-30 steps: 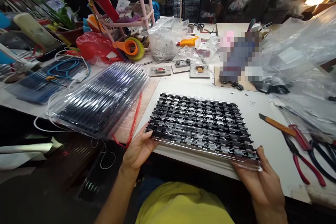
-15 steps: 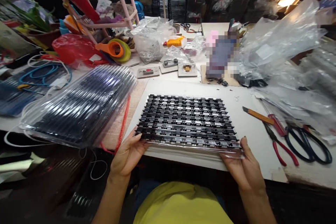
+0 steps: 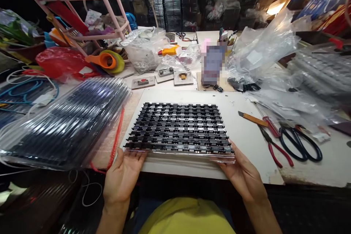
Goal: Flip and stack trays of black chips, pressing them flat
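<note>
Tray [image 3: 192,155], clear plastic, with rows of black parts [image 3: 179,128]: over the board [image 3: 241,135], towards its near edge; contact cannot be told. Left hand [image 3: 124,172] and right hand [image 3: 242,172]: grasping the tray at its near corners, fingertips hidden underneath. Step, as judged: steadying the loaded tray; next move calls for keeping it level. Beyond the board: object [image 3: 213,65], pixelated, unidentifiable. Left of the board: wrapped stack [image 3: 68,124], contents obscured by glare.
</note>
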Demonstrator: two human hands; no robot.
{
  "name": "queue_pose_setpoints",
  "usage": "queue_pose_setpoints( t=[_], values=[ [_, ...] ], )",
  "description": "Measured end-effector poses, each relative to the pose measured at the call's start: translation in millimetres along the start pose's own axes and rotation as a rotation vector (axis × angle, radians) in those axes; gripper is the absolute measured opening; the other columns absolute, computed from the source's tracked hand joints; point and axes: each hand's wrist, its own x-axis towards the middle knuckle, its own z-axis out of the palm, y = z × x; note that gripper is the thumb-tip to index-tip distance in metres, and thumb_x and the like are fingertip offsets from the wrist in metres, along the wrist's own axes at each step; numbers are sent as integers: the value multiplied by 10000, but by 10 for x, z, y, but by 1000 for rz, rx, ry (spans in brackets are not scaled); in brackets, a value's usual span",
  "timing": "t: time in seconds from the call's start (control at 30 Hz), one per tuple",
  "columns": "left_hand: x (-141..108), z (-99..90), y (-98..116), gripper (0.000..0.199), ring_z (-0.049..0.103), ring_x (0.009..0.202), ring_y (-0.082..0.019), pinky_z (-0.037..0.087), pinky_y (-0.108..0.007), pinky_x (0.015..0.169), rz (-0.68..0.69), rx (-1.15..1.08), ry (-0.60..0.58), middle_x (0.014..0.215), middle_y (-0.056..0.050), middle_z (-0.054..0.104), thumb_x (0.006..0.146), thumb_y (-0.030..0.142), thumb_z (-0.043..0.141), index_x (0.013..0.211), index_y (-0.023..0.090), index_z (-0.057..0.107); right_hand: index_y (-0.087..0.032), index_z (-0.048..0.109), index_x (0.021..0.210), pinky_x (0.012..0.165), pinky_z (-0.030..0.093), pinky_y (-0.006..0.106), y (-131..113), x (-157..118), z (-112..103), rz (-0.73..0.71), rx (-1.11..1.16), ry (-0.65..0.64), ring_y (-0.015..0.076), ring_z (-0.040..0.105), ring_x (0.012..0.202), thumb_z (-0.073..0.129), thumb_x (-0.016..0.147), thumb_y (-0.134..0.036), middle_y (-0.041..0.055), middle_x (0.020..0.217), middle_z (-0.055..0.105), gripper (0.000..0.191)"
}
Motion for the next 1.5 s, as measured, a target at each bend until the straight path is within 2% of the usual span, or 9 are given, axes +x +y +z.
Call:
queue_pose_setpoints(
  t=[0.17, 0.47, 0.7, 0.87, 1.03, 1.17, 1.3, 1.4, 1.5],
  values=[
    [18, -11, 91, 405, 618, 1058, -297, 482, -558, 904, -169, 85, 68, 1184, -150, 634, 966, 230, 285, 1303, 242, 510, -270, 628, 1158, 970, 474, 420, -10, 21, -27, -32, 45, 28, 197, 567, 1113, 517, 922, -275, 33, 1242, 600, 260],
    [14, -41, 86, 416, 573, 1125, -300, 458, -548, 944, -115, 109, -5, 1253, -148, 587, 964, 218, 301, 1355, 209, 442, -228, 676, 1061, 941, 495, 405, -10, 27, -24, -22, 66, -18, 187, 616, 1015, 505, 930, -275, 45, 1112, 666, 221],
    [33, -22, 95, 406, 612, 1068, -279, 462, -539, 940, -143, 108, 49, 1181, -130, 640, 967, 210, 263, 1260, 206, 545, -240, 671, 1065, 938, 499, 393, -14, 25, -16, -24, 76, -24, 182, 602, 1042, 478, 941, -265, 32, 1123, 661, 231],
    [30, 18, 70, 424, 658, 969, -257, 490, -512, 909, -138, 150, 113, 1054, -131, 694, 973, 246, 251, 1105, 177, 648, -246, 668, 1061, 897, 528, 416, -12, 19, -18, -16, 81, 80, 207, 594, 1056, 496, 925, -272, 32, 1127, 656, 221],
    [16, 34, 54, 435, 657, 974, -231, 480, -474, 931, -149, 158, 112, 1011, -117, 707, 975, 272, 265, 981, 160, 685, -247, 686, 855, 857, 551, 401, -14, 25, -6, -34, 72, 206, 184, 627, 958, 491, 920, -315, 14, 987, 687, 216],
    [-20, 15, 70, 403, 642, 1020, -248, 441, -472, 970, -196, 218, 56, 987, -112, 714, 969, 270, 312, 898, 154, 691, -242, 662, 817, 864, 550, 386, -6, 19, 10, -103, 16, 249, 174, 624, 953, 482, 917, -350, 7, 927, 684, 232],
    [-45, -9, 78, 367, 641, 1020, -277, 443, -488, 952, -229, 285, 12, 997, -127, 713, 963, 304, 345, 940, 158, 681, -232, 659, 794, 881, 539, 379, -10, 10, -5, -118, -63, 283, 182, 626, 962, 481, 908, -341, 25, 967, 683, 238],
    [-44, -20, 68, 352, 661, 975, -274, 451, -487, 941, -213, 286, 21, 953, -128, 722, 957, 310, 366, 914, 155, 679, -210, 680, 824, 908, 516, 433, -41, 0, -30, -120, -167, 289, 226, 627, 980, 503, 891, -332, 66, 979, 690, 226],
    [-36, -28, 56, 319, 671, 950, -273, 454, -485, 938, -196, 272, 28, 929, -131, 725, 945, 301, 404, 880, 151, 677, -165, 695, 794, 919, 495, 487, -91, -12, -52, -139, -317, 242, 274, 642, 942, 535, 876, -358, 119, 897, 702, 263]
  ],
)
